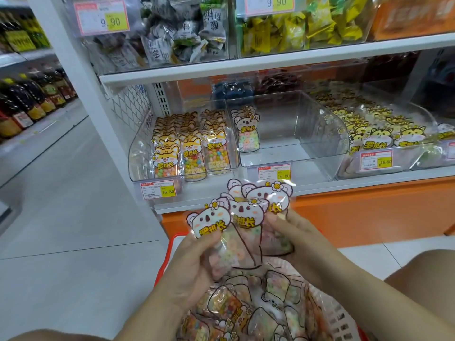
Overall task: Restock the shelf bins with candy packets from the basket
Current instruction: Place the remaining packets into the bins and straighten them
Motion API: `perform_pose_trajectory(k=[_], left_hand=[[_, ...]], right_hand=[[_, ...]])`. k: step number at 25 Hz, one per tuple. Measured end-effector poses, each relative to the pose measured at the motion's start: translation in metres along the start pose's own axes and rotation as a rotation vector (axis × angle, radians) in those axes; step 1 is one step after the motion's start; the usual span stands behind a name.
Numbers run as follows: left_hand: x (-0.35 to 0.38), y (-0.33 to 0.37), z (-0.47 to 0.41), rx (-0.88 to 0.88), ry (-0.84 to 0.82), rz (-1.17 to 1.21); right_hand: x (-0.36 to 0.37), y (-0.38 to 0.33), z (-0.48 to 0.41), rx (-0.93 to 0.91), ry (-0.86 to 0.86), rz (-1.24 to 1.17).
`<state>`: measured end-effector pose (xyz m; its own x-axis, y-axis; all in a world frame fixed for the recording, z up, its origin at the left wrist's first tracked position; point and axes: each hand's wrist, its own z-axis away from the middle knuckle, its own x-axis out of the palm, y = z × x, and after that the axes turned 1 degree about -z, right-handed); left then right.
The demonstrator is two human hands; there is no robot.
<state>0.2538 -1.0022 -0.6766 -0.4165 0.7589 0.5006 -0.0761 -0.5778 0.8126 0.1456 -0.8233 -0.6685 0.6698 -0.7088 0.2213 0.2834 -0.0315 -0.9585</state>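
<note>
My left hand point(197, 262) and my right hand point(293, 239) together hold a fan of several koala-print candy packets point(242, 212) above the red basket point(163, 264). The basket holds many more candy packets point(258, 306). On the lower shelf, the middle clear bin point(295, 143) holds only a short row of koala packets point(247, 130) at its left side. The left bin point(138, 153) is packed with fox-print packets point(189, 146). The right bin point(344, 166) is full of cat-print packets point(374, 134).
Price tags point(274, 172) hang on the bin fronts. An upper shelf point(270, 61) carries bins of wrapped sweets. An orange base panel point(357, 217) runs under the shelf. Bottles point(27, 102) line a shelf across the tiled aisle at left. My knees show at the bottom corners.
</note>
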Motion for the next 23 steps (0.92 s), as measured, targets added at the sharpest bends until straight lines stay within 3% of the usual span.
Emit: perform_pose_trajectory(k=[3,5,7,10,14,23], left_hand=[[-0.001,-0.003,0.001,0.05,-0.002,-0.222],[0.0,0.0,0.004,0.122,0.01,-0.524],[0.008,0.001,0.005,0.159,-0.031,-0.744],[0.022,0.008,0.0,0.193,-0.064,-0.891],[0.034,0.019,-0.016,0.363,-0.099,-1.145],[0.107,0.08,-0.081,0.397,-0.214,-1.038]], right_hand=[[0.01,0.001,0.009,-0.082,0.049,0.274],[0.011,0.002,0.01,-0.114,0.106,0.363],[0.012,-0.001,0.008,-0.14,0.11,0.379],[0.009,-0.01,0.001,-0.182,0.056,0.405],[0.002,-0.031,-0.005,-0.229,-0.01,0.439],[-0.049,-0.114,-0.046,-0.466,0.131,0.61]])
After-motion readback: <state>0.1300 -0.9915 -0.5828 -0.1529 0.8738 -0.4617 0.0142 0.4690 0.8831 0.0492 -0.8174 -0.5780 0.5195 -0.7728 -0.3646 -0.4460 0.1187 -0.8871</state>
